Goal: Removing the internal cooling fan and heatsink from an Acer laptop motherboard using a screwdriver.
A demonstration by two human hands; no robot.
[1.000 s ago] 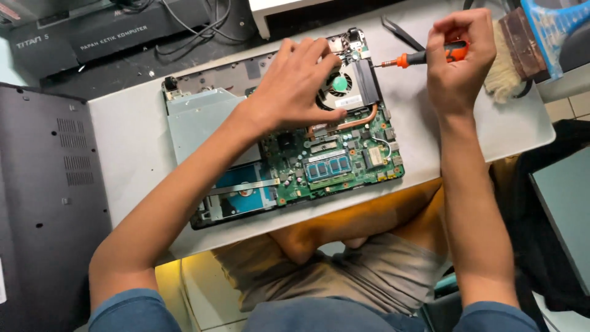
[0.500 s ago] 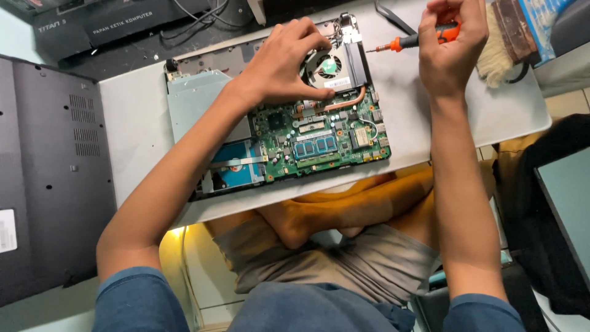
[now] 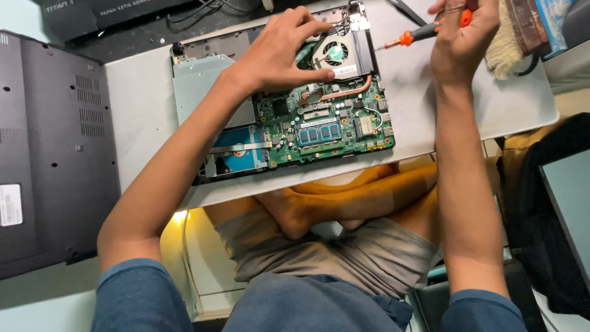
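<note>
Two hands busy: left hand (image 3: 279,52) on opened laptop (image 3: 289,110), green board exposed.

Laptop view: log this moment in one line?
left hand on fan | right hand holds screwdriver, off board | laptop open on table | brush right

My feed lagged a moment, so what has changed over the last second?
Little moved. The view drifted, so everything sits higher in the picture. The left hand still rests on the open laptop beside the fan. The right hand keeps its grip on the orange screwdriver, off to the laptop's right. Nothing was let go.
</note>
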